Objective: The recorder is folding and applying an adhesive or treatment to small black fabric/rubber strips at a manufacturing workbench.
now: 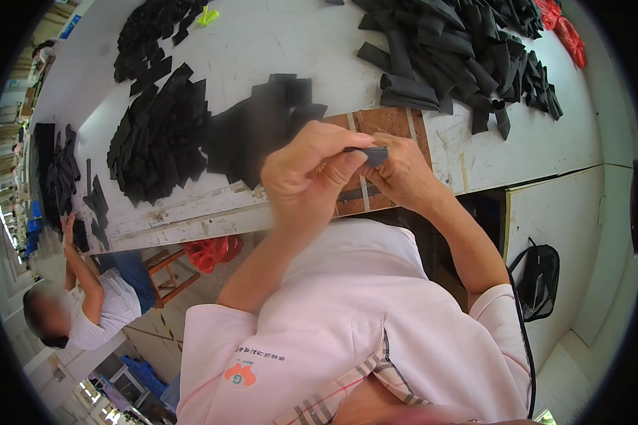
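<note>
A small black strip of fabric, folded over, is held up between my two hands in front of my chest. My left hand pinches it from the left with thumb and index finger. From the other side my right hand grips it, with its fingers curled around the end. Below the hands lies a brown board with pale strips, set at the table's near edge. A stack of flat black fabric pieces lies just left of my left hand, partly covered by it.
Another black fabric pile spreads farther left, with more strips behind. A large heap of folded black strips fills the far right, near red plastic. At left, a co-worker reaches to the table. A black bag hangs right.
</note>
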A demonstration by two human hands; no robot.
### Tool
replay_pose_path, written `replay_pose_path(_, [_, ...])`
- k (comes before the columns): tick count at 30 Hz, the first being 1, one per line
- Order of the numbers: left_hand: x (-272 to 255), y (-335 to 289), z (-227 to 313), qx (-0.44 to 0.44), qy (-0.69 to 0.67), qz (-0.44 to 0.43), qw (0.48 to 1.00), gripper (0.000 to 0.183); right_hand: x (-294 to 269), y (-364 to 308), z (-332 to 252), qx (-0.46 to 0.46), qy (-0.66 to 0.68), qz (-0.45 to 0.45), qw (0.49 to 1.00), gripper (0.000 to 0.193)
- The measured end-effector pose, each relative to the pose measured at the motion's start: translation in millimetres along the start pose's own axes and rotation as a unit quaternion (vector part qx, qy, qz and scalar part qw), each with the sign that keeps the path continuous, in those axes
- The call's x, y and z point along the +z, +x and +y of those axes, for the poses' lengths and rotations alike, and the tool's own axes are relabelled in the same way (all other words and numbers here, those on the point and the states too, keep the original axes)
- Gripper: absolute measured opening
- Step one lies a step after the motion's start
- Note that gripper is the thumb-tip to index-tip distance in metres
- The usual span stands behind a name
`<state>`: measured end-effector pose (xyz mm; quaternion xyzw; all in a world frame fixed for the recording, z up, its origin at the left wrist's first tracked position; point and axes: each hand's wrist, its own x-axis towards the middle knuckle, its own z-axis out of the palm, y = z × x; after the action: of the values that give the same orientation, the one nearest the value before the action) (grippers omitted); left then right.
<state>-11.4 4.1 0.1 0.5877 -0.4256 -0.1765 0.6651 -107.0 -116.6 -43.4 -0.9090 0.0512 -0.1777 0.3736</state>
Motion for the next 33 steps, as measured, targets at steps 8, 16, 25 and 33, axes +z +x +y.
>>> replay_pose_path(8, [-20.7, -10.2, -17.7, -0.049, -0.399, 0.056, 0.914, 0.015, -3.4, 7.5, -9.7, -0.030, -0.072, -0.006, 0.997, 0.021])
replay_pose_path(16, [-23.2, -1.1, -10.5, -0.010, -0.171, 0.002, 0.985, 0.015, 0.2, -1.5, -3.5, -0.005, -0.015, -0.012, 1.000, 0.019])
replay_pose_path(25, [-18.0, -0.7, -9.0, -0.053, -0.207, 0.030, 0.976, 0.015, 9.7, 0.5, 0.0, -0.017, -0.022, 0.012, 1.000, 0.018])
replay_pose_path(33, [-20.5, -3.7, -15.2, -0.050, -0.210, 0.026, 0.976, 0.013, -2.7, 0.8, -9.2, -0.054, -0.064, 0.013, 0.996, 0.018])
